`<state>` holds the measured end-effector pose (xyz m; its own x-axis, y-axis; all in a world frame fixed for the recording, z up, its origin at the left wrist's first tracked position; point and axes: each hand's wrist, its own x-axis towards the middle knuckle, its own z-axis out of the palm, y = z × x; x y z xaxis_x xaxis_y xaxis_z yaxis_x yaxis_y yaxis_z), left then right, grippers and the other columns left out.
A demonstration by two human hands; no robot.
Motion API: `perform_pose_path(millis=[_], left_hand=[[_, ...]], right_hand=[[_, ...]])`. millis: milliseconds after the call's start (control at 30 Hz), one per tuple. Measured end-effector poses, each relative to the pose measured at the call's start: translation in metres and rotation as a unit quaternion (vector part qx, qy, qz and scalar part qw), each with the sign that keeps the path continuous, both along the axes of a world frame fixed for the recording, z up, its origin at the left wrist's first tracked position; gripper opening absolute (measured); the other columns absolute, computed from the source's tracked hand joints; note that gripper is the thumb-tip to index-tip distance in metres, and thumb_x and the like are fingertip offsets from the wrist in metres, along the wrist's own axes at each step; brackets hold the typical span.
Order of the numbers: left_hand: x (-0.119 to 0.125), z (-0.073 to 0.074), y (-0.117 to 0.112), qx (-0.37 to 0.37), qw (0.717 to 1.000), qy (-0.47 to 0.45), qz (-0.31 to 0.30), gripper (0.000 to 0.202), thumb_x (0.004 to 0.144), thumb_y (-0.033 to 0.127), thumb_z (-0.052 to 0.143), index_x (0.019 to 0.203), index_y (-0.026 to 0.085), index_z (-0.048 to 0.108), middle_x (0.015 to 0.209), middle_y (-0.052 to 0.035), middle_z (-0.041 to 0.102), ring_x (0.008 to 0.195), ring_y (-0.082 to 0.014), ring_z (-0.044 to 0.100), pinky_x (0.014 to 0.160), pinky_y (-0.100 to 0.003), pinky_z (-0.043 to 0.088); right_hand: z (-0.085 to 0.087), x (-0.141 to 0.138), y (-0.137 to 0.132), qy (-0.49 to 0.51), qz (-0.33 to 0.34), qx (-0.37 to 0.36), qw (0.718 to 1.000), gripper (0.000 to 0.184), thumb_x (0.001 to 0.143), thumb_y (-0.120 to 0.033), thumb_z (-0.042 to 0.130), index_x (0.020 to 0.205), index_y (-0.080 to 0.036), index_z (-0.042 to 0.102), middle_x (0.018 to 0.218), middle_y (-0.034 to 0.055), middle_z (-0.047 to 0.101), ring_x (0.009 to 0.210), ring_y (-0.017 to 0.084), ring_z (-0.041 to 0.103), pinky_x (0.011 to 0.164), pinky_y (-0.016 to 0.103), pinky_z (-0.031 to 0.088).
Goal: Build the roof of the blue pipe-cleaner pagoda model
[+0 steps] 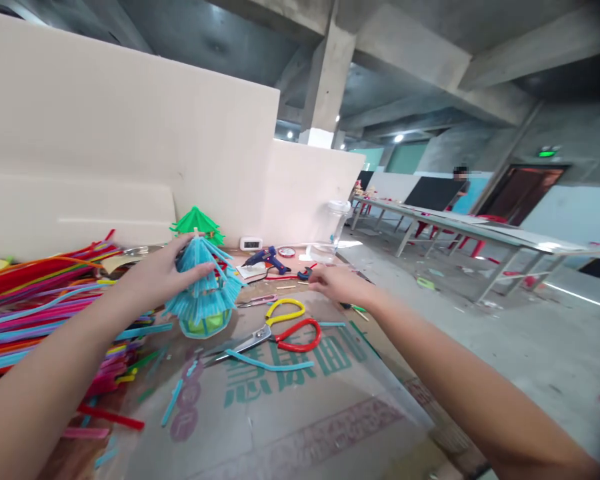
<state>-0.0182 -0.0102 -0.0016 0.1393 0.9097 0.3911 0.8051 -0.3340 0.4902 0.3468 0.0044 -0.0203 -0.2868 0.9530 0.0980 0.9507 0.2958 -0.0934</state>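
Observation:
My left hand [173, 270] is closed round the upper part of a light-blue tiered pagoda model [205, 293], apparently made of pipe cleaners, with a pale green base. It stands upright, tilted slightly. Behind it rises a green pointed roof model [197, 221]. Over the right side of the table, my right hand [341, 283] has its fingers curled together beside a small dark-blue tool [304, 273]; what they hold, if anything, is hidden. Between the hands lie scissors [266, 332] with one yellow and one red handle, and a cut blue pipe cleaner [270, 365] touches their blades.
Bundles of coloured pipe cleaners [40, 313] fill the left side. A blue glue gun [267, 259], a small digital clock [251, 244] and a clear plastic jar [336, 227] stand towards the back. Cardboard under plastic [290, 413] covers the table. Another person [461, 183] is at a far table.

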Motion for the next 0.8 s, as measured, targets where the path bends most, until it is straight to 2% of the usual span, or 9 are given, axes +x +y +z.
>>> perform_pose_path(millis=[67, 167, 233, 300, 433, 600, 700, 800], left_hand=[[0.000, 0.001, -0.001, 0.006, 1.000, -0.009, -0.012, 0.079, 0.079, 0.070, 0.051, 0.142, 0.025, 0.043, 0.132, -0.0109, 0.059, 0.112, -0.0366, 0.059, 0.092, -0.043, 0.045], [0.001, 0.000, 0.000, 0.011, 0.998, -0.043, -0.049, 0.069, 0.084, 0.068, 0.046, 0.142, 0.030, 0.043, 0.132, -0.0054, 0.060, 0.116, -0.0331, 0.057, 0.096, -0.040, 0.043], [0.002, -0.002, 0.001, 0.007, 0.997, -0.056, -0.054, 0.066, 0.084, 0.068, 0.046, 0.141, 0.033, 0.044, 0.129, -0.0035, 0.061, 0.114, -0.0324, 0.058, 0.095, -0.040, 0.044], [0.002, -0.004, 0.002, -0.003, 0.997, -0.058, -0.044, 0.069, 0.083, 0.068, 0.048, 0.142, 0.032, 0.042, 0.130, -0.0046, 0.060, 0.114, -0.0325, 0.058, 0.095, -0.040, 0.044], [-0.001, -0.005, 0.005, -0.017, 0.999, -0.035, -0.033, 0.077, 0.082, 0.069, 0.048, 0.144, 0.025, 0.039, 0.134, -0.0073, 0.059, 0.113, -0.0321, 0.059, 0.093, -0.038, 0.046], [-0.002, -0.003, 0.005, -0.014, 0.999, -0.027, -0.021, 0.073, 0.081, 0.070, 0.049, 0.143, 0.031, 0.041, 0.135, -0.0040, 0.058, 0.115, -0.0322, 0.058, 0.093, -0.038, 0.046], [-0.001, -0.002, 0.003, -0.018, 0.999, -0.036, -0.034, 0.073, 0.081, 0.070, 0.049, 0.143, 0.031, 0.041, 0.135, -0.0055, 0.058, 0.114, -0.0330, 0.058, 0.095, -0.040, 0.044], [0.003, 0.000, 0.001, 0.003, 0.995, -0.092, -0.036, 0.069, 0.077, 0.066, 0.059, 0.136, 0.030, 0.052, 0.127, -0.0045, 0.064, 0.107, -0.0318, 0.062, 0.093, -0.039, 0.045]], right_hand=[[-0.002, 0.032, -0.011, -0.014, -0.092, 0.016, 0.996, 0.024, 0.090, -0.035, 0.055, 0.101, -0.018, 0.068, 0.100, 0.0120, 0.072, 0.093, 0.025, 0.065, 0.076, 0.030, 0.045], [-0.012, 0.070, -0.014, -0.030, -0.213, 0.028, 0.976, 0.035, 0.090, -0.034, 0.055, 0.118, -0.013, 0.060, 0.108, 0.0192, 0.068, 0.097, 0.029, 0.064, 0.078, 0.036, 0.047], [-0.021, 0.087, -0.009, -0.035, -0.261, 0.022, 0.965, 0.042, 0.090, -0.033, 0.057, 0.125, -0.011, 0.054, 0.113, 0.0212, 0.066, 0.101, 0.030, 0.063, 0.082, 0.038, 0.048], [-0.031, 0.099, -0.002, -0.037, -0.294, 0.008, 0.955, 0.044, 0.090, -0.036, 0.059, 0.127, -0.012, 0.053, 0.116, 0.0177, 0.063, 0.102, 0.027, 0.062, 0.085, 0.040, 0.050], [-0.048, 0.116, 0.005, -0.030, -0.332, -0.027, 0.942, 0.035, 0.093, -0.036, 0.057, 0.121, -0.016, 0.056, 0.119, 0.0086, 0.060, 0.100, 0.021, 0.062, 0.085, 0.043, 0.053], [-0.058, 0.136, 0.006, -0.009, -0.345, -0.034, 0.938, 0.052, 0.082, -0.047, 0.066, 0.119, -0.011, 0.056, 0.112, 0.0148, 0.065, 0.098, 0.025, 0.064, 0.076, 0.033, 0.050], [-0.058, 0.142, 0.007, 0.005, -0.348, -0.035, 0.937, 0.053, 0.077, -0.049, 0.068, 0.113, -0.011, 0.059, 0.108, 0.0163, 0.067, 0.095, 0.027, 0.065, 0.068, 0.030, 0.046], [-0.058, 0.142, 0.008, 0.024, -0.352, -0.033, 0.935, 0.054, 0.073, -0.049, 0.070, 0.111, -0.012, 0.060, 0.108, 0.0170, 0.068, 0.094, 0.028, 0.065, 0.066, 0.029, 0.044]])
